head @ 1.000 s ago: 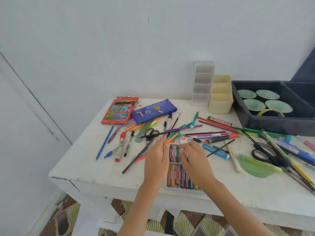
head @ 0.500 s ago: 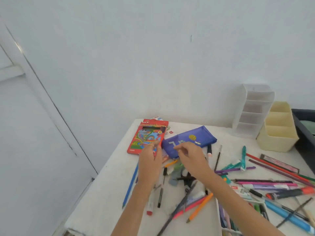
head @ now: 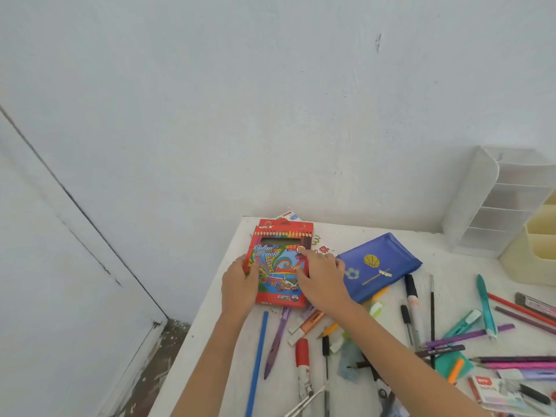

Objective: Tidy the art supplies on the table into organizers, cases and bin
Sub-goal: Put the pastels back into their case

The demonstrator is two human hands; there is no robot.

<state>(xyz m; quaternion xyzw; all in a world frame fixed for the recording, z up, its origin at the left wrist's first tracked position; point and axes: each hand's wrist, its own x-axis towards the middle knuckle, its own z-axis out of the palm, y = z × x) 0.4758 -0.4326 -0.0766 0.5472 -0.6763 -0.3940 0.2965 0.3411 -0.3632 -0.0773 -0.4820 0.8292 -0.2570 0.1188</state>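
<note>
- Plainly the step in hand is the colour pencil box (head: 278, 266): it lies flat near the far left corner of the white table (head: 346, 236), and both hands are on it.
- The left hand (head: 240, 284) grips the box's left edge, thumb over the printed front.
- The right hand (head: 320, 275) holds the right edge, with thumb and forefinger bent onto the face.
- I judge the task barely begun, since loose pens, pencils and markers cover the table's near side.
- The next move likely calls for lifting the box clear and opening its flap, so that pencils such as the blue pencil (head: 257, 356) can go in.
- A blue pencil pouch (head: 379, 266) lies just beside the box, on its right.
- A white tiered organizer (head: 493, 206) and a cream organizer (head: 535, 251) stand at the far right, against the pale wall (head: 270, 115).
- Dark speckled floor (head: 156, 356) shows left of the table.
</note>
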